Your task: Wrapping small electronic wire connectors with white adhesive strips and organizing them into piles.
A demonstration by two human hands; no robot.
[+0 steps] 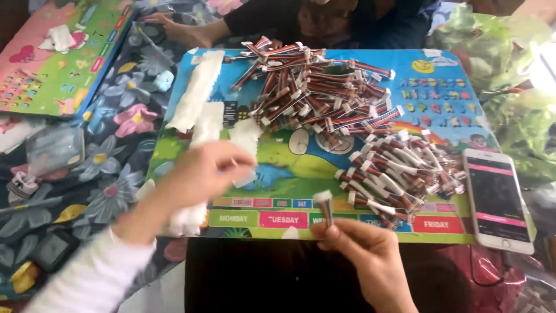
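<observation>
My right hand (pixel 369 255) holds a short bundle of coloured wires with a white connector end (pixel 325 204) upright, near the front edge of a colourful picture board (pixel 289 168). My left hand (pixel 200 171) is blurred and hovers over the board's left part, its fingers pinched on a white strip piece (pixel 245 139). More white strips (pixel 197 90) lie along the board's left side. A large heap of wire bundles (pixel 315 87) fills the board's far middle, and a smaller heap with white wraps (pixel 399 174) lies at the right.
A white smartphone (pixel 498 200) lies at the board's right edge. Another person's hand (pixel 174 26) and dark sleeve rest at the far side. A second colourful board (pixel 58 52) sits at the far left on a flowered cloth (pixel 110 168). Green plastic bags (pixel 509 58) bulge at the right.
</observation>
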